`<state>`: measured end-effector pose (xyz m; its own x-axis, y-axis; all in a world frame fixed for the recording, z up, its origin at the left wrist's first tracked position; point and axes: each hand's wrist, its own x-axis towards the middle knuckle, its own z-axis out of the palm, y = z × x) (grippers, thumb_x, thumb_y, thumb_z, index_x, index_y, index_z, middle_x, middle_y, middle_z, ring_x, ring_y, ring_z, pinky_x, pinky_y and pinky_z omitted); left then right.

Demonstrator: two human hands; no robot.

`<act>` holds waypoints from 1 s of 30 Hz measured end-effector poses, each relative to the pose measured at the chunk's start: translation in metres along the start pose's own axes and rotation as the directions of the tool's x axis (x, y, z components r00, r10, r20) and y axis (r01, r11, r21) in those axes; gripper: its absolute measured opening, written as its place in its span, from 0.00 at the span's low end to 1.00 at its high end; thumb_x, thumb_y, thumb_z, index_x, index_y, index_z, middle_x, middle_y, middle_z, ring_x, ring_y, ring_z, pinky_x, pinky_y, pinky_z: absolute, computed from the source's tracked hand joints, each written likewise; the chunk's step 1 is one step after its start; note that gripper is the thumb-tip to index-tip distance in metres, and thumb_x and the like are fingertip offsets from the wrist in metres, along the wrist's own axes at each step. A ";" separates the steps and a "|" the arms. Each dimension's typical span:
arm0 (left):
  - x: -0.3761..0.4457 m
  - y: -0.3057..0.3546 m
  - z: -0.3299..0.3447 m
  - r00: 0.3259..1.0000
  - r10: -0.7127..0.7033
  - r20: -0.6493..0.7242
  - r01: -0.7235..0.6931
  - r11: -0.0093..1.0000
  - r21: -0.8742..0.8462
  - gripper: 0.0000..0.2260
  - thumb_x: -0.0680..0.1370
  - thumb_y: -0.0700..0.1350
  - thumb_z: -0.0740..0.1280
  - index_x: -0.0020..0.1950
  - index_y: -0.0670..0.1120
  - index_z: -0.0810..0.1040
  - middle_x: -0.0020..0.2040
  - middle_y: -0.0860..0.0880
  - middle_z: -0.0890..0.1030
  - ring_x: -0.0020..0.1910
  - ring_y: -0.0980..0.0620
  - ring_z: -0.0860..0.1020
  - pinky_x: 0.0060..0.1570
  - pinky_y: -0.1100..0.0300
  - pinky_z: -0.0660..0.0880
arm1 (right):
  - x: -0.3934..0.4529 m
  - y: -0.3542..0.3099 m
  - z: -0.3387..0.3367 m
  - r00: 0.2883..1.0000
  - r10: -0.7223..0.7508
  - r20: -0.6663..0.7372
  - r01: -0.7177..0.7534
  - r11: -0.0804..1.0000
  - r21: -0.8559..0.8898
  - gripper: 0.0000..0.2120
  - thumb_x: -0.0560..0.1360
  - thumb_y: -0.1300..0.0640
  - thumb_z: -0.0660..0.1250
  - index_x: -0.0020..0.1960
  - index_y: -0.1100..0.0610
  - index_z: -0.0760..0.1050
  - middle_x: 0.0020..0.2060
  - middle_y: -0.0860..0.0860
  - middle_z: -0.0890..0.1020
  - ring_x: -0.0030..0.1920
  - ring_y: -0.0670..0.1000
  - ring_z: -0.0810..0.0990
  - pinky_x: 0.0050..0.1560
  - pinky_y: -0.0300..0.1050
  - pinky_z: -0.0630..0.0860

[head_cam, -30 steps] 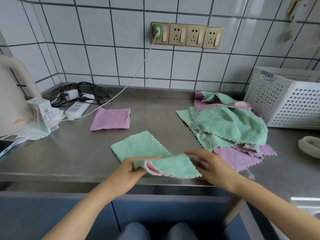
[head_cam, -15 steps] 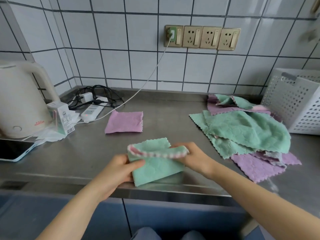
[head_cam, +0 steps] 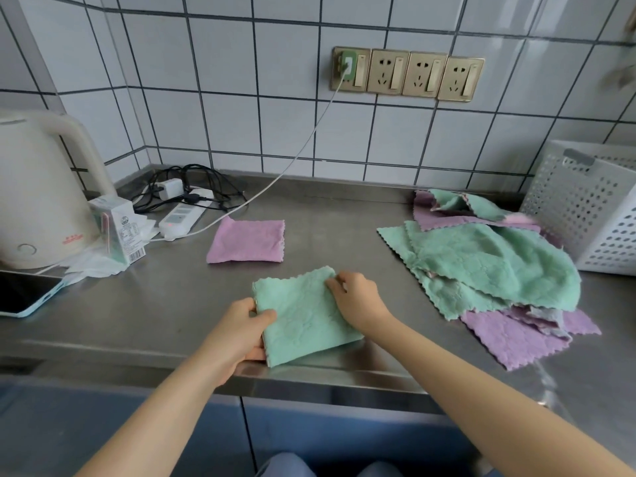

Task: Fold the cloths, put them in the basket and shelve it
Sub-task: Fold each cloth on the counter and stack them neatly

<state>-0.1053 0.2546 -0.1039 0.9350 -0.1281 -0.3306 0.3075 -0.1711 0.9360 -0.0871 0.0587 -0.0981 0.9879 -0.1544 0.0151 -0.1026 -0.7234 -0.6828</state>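
Observation:
A folded green cloth (head_cam: pixel 306 315) lies near the front edge of the steel counter (head_cam: pixel 165 304). My left hand (head_cam: pixel 241 333) grips its left edge, thumb on top. My right hand (head_cam: pixel 358 301) pinches its far right corner. A folded purple cloth (head_cam: pixel 246 241) lies flat behind it. At the right sits a loose pile of green cloths (head_cam: pixel 488 263) and purple cloths (head_cam: pixel 509 335). The white perforated basket (head_cam: pixel 592 208) stands at the far right, against the pile.
A cream kettle (head_cam: pixel 38 194) stands at the left with a small carton (head_cam: pixel 118 228) and tissues beside it. A phone (head_cam: pixel 24 294) lies at the left edge. A power strip and tangled cables (head_cam: pixel 182 201) sit in the back corner, a white cable running to the wall sockets (head_cam: pixel 406 74).
The green cloth was folded over onto itself: its pink underside showed a moment ago, now it lies flat as a smaller rectangle. Both hands shifted to its edges.

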 end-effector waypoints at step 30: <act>0.003 -0.003 0.011 0.931 0.299 -0.208 -0.320 0.944 -0.077 0.34 0.72 0.32 0.69 0.70 0.59 0.64 0.58 0.60 0.74 0.49 0.65 0.79 0.43 0.65 0.76 | -0.007 0.038 0.000 0.979 -0.168 0.115 0.203 0.846 -0.493 0.24 0.82 0.45 0.43 0.76 0.50 0.57 0.73 0.58 0.62 0.76 0.60 0.51 0.75 0.58 0.39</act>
<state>-0.1052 0.2445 -0.1086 0.9994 0.0331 -0.0033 0.0048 -0.0455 0.9990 -0.0980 0.0322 -0.1247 0.9978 0.0480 0.0455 0.0567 -0.9750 -0.2149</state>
